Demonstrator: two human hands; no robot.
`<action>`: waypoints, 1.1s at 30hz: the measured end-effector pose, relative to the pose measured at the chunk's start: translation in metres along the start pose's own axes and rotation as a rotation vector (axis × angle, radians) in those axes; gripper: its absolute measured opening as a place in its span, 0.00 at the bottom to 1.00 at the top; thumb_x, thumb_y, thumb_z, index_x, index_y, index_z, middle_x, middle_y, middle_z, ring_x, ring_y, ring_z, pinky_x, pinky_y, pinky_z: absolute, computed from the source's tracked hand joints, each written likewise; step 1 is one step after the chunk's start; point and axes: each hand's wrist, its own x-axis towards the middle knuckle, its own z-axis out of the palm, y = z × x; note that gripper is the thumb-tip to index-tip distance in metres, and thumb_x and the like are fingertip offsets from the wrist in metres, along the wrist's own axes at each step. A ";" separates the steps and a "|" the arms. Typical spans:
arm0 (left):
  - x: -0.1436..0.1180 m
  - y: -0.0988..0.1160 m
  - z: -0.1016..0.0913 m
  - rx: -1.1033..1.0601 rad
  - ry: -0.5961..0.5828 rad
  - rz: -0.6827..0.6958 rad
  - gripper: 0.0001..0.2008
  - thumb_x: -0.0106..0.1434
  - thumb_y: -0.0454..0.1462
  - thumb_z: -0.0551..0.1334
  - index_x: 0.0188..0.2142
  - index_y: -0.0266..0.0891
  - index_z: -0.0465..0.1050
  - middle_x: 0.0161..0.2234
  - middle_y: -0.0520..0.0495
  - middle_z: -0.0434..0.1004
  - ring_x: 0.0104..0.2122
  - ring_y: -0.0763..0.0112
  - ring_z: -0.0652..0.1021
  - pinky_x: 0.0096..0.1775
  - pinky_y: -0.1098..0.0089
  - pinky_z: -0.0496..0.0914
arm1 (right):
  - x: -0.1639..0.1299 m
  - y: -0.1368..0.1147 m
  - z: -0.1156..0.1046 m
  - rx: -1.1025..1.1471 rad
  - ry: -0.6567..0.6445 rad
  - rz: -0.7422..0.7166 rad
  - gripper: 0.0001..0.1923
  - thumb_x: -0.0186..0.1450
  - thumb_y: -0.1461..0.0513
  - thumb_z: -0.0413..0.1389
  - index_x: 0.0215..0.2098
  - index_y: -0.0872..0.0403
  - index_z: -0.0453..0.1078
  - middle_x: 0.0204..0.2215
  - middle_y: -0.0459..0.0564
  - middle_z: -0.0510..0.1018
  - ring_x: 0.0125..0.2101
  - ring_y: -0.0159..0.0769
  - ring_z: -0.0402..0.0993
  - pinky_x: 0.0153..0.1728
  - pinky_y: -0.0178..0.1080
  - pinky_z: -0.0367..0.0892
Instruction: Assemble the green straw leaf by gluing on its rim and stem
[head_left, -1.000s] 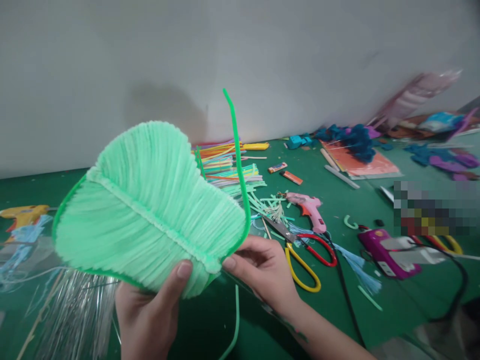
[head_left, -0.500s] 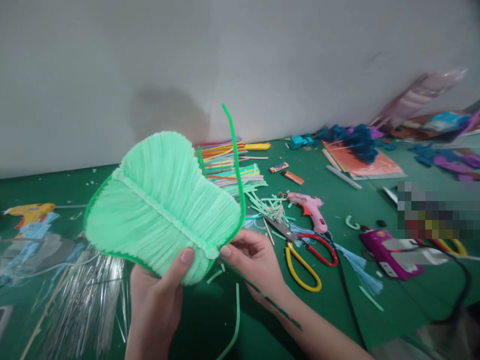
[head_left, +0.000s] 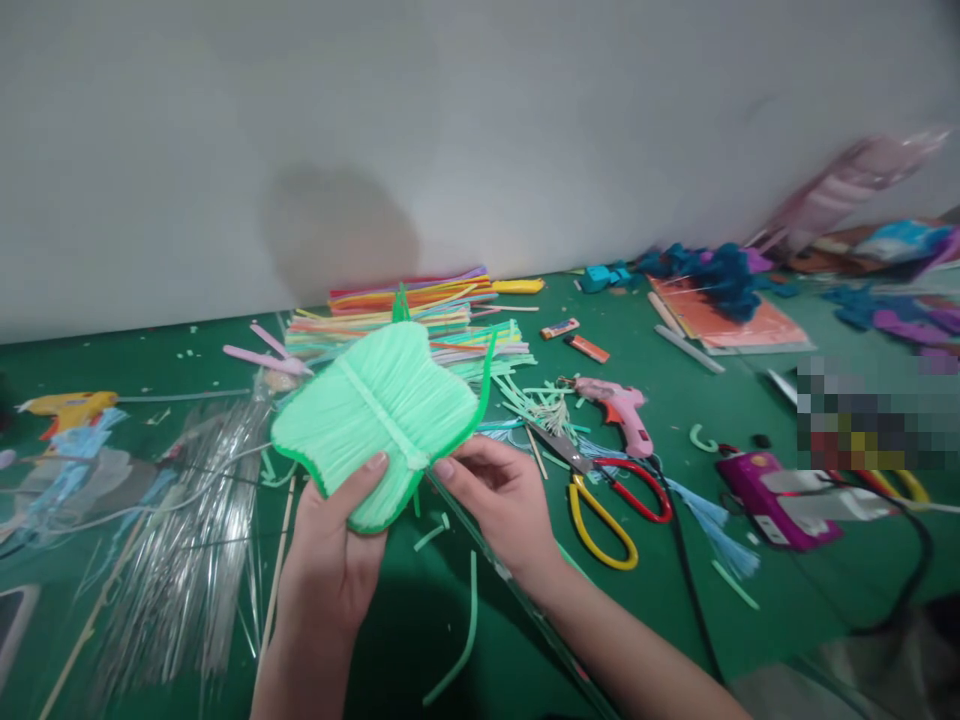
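Note:
A mint-green leaf (head_left: pixel 375 410) of fuzzy pipe cleaners, with a raised midrib and a darker green edging, is held up above the table. My left hand (head_left: pixel 337 540) is closed on its lower left part, thumb on the front face. At the leaf's base my right hand (head_left: pixel 502 500) is closed, thumb and fingers pinching around the thin stem (head_left: pixel 491 560). That stem runs down along my right forearm. A loose end of darker green pipe cleaner (head_left: pixel 487 380) sticks up at the leaf's right side.
Scissors (head_left: pixel 600 490) with red and yellow handles and a pink glue gun (head_left: pixel 619 410) lie to the right. Behind are bundles of coloured pipe cleaners (head_left: pixel 405 295). Clear strips (head_left: pixel 187 560) and a yellow glue gun (head_left: pixel 71 408) are left; a purple box (head_left: pixel 776 500) lies right.
The leaf has moved lower and farther from me and looks smaller. The loose darker green end reaches less high. Both hands keep hold; more of the table behind shows.

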 end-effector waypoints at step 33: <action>-0.021 0.011 -0.003 0.033 0.064 -0.007 0.37 0.51 0.30 0.72 0.59 0.52 0.69 0.47 0.51 0.83 0.54 0.54 0.79 0.48 0.61 0.80 | -0.011 -0.006 -0.020 -0.563 0.023 -1.056 0.12 0.62 0.70 0.64 0.41 0.51 0.74 0.29 0.46 0.78 0.30 0.33 0.74 0.33 0.38 0.72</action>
